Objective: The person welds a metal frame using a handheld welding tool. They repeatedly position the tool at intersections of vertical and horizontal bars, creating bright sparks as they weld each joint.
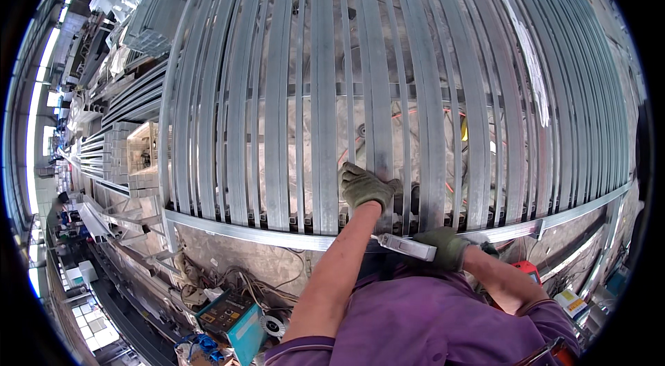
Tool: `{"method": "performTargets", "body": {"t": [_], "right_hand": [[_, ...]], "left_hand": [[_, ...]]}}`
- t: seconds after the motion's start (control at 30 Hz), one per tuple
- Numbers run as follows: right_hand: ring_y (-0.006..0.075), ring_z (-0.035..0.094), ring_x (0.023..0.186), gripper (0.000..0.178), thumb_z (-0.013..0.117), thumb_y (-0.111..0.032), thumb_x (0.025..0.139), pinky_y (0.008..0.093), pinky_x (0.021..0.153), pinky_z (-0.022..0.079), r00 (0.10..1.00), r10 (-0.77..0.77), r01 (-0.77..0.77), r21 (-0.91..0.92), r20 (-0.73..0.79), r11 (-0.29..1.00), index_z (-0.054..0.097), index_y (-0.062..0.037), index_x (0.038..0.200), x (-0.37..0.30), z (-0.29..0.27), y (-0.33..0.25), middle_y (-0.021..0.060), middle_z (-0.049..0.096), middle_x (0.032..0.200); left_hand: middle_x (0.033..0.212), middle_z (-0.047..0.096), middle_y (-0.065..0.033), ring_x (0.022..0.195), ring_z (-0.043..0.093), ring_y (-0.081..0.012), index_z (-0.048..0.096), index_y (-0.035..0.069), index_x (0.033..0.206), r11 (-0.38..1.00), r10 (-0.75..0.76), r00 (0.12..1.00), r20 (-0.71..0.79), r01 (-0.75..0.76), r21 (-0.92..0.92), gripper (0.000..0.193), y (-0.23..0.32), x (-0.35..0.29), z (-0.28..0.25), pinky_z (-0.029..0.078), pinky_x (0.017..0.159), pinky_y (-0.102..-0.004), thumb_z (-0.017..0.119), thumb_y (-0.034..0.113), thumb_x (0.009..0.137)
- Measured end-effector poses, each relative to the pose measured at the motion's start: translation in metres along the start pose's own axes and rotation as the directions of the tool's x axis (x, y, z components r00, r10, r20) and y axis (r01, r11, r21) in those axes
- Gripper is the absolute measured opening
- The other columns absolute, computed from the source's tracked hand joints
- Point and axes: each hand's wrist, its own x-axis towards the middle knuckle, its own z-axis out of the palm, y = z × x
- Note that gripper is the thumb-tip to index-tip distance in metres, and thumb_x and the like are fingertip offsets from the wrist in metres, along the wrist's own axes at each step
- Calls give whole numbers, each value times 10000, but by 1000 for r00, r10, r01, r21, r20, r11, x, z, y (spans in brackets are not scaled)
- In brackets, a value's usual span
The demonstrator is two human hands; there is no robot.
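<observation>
My left hand [366, 187], in a grey-green work glove, is curled over one of the long galvanized metal tubes [377, 117] near the frame's close end. Its fingers are bent around the tube's left side. My right hand [447, 248], gloved the same way, is lower and to the right, beside the near rail [277, 236]. Out of its closed fingers sticks a grey, flat-sided tool [409, 247] with a thin tip pointing left, whose kind I cannot make out. Part of that grip is hidden by the glove.
Parallel tubes span the frame, with gaps showing the floor and an orange hose [449, 189]. At lower left stand a teal machine [242, 335] and tangled cables [249, 279]. Stacked metal profiles [135, 99] lie left. A red device [528, 271] sits beyond my right arm.
</observation>
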Motion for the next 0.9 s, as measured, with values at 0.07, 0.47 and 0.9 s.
{"method": "performTargets", "body": {"t": [0.07, 0.47, 0.9], "right_hand": [[448, 770, 1047, 557, 811, -647, 877, 526, 900, 606, 1000, -5, 5, -23, 9, 1000, 764, -182, 1181, 0, -2, 6, 174, 807, 1081], [386, 800, 1034, 615, 843, -677, 866, 456, 903, 636, 993, 17, -22, 46, 121, 999, 809, -217, 1273, 24, -56, -3, 146, 834, 1104], [309, 808, 995, 703, 814, -760, 881, 438, 908, 622, 907, 141, -201, 115, 397, 973, 806, -195, 1300, 81, -67, -15, 130, 837, 1078]], "left_hand": [[1660, 479, -321, 1518, 538, -397, 94, -174, 1708, 998, 60, 998, -21, -60, 17, 1571, -9, 11, 3, 489, 1238, -425, 850, 823, 757], [1343, 784, -148, 1264, 747, -337, 538, 150, 1536, 874, 369, 881, 295, -437, 211, 637, -73, 72, -68, 597, 1086, -487, 660, 563, 1067], [1365, 767, -135, 1291, 731, -321, 569, 182, 1520, 926, 316, 919, 235, -353, 132, 680, -79, 88, -43, 589, 1093, -469, 720, 610, 1014]]}}
